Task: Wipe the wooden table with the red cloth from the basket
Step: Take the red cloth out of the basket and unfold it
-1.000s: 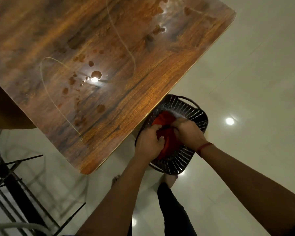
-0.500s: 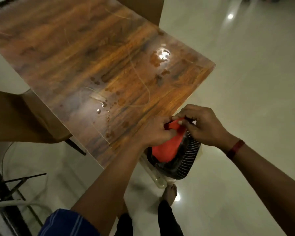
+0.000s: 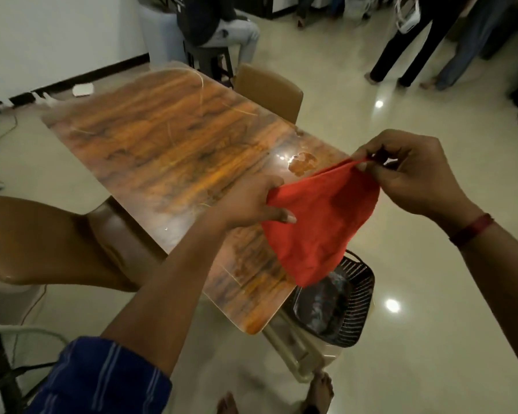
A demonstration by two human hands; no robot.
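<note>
You hold the red cloth (image 3: 320, 222) in the air with both hands, above the near short edge of the wooden table (image 3: 168, 150). Your left hand (image 3: 248, 201) grasps the left side of the cloth, with fingers and thumb closed on the fabric, and it is over the tabletop. Your right hand (image 3: 413, 177) pinches the upper corner of the cloth between the thumb and the first fingers, and it is outside the table, past the near right corner.

The cloth is stretched between the two hands. Its lower part hangs free and does not touch the table. The lowest tip hangs in front of the black basket (image 3: 353, 306), which stands lower than the tabletop, just outside the near short edge.

Close to the near right corner of the table there is a wet patch (image 3: 302, 162) that shines in the light. One brown chair (image 3: 42, 234) stands at the long left edge, and a second chair (image 3: 269, 91) at the long right edge.

You wear a red band (image 3: 473, 230) on the right wrist and a blue striped sleeve (image 3: 102, 377) on the left arm. Beyond the far end of the table a seated person (image 3: 219, 25) is visible.
</note>
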